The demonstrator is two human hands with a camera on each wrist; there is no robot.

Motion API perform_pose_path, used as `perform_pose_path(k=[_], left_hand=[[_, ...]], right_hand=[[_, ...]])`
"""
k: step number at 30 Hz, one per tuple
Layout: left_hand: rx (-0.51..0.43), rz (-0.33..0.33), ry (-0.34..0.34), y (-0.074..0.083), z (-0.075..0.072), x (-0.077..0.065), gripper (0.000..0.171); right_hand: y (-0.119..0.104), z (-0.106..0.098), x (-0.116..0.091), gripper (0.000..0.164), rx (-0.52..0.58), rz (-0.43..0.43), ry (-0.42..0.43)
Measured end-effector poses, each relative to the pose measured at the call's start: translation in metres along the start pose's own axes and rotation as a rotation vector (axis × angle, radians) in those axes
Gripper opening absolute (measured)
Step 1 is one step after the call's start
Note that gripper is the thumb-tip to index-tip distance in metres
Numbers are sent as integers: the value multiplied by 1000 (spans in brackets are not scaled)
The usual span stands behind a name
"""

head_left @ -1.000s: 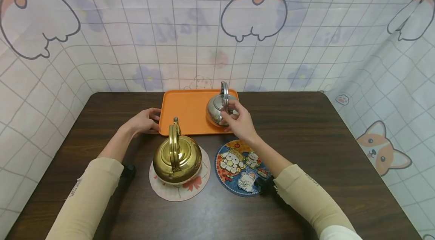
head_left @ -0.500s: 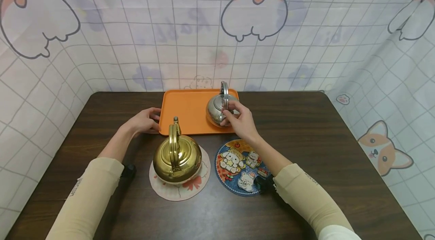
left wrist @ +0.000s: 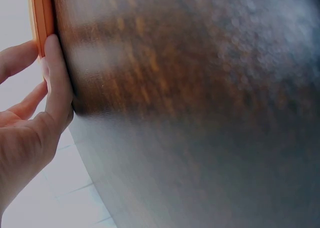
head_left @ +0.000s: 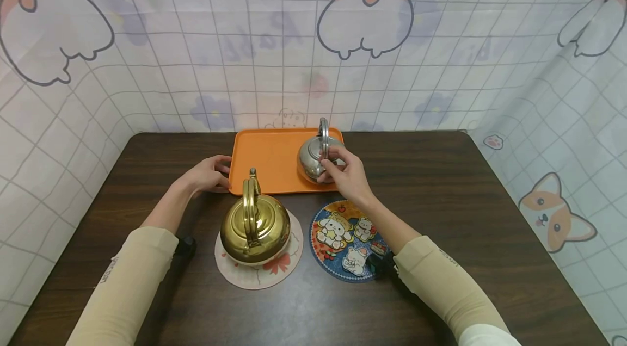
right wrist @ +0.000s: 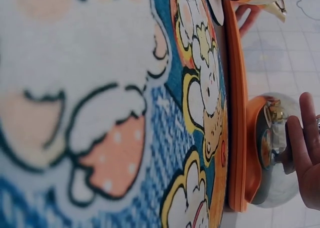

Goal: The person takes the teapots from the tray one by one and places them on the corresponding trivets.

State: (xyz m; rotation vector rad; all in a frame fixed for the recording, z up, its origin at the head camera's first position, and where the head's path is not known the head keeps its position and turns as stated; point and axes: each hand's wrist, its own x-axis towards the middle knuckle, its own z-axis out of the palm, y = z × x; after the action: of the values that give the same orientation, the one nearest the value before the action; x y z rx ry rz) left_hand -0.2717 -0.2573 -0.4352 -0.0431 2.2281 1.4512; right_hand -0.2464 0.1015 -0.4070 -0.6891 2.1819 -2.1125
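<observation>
In the head view, a small silver kettle (head_left: 311,159) with an upright handle stands on the right part of an orange tray (head_left: 266,161). My right hand (head_left: 349,174) is at its near right side, thumb and index finger pinching the lower handle. The right wrist view shows the glossy kettle (right wrist: 277,188) low against the tray (right wrist: 239,118), with the hand (right wrist: 307,163) beside it. My left hand (head_left: 206,174) rests at the tray's left edge, fingertips touching the rim. In the left wrist view, fingers (left wrist: 57,82) lie against the tray's edge (left wrist: 42,17).
A larger gold kettle (head_left: 256,229) stands on a round pink floral mat (head_left: 257,280), in front of the tray. To its right lies a round blue cartoon mat (head_left: 338,242), partly under my right forearm. The dark wooden table (head_left: 421,172) meets a patterned cloth wall (head_left: 274,63).
The right thumb and fingers have shifted very slightly at the silver kettle's handle. The left hand, tray and both kettles stay in place.
</observation>
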Motion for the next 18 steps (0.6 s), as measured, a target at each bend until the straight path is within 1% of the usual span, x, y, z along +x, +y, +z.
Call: perform_pose_path(k=[18], left_hand=[[2, 0, 3, 0, 0, 0, 81]], right_hand=[[-8, -1, -3, 27, -6, -6, 7]])
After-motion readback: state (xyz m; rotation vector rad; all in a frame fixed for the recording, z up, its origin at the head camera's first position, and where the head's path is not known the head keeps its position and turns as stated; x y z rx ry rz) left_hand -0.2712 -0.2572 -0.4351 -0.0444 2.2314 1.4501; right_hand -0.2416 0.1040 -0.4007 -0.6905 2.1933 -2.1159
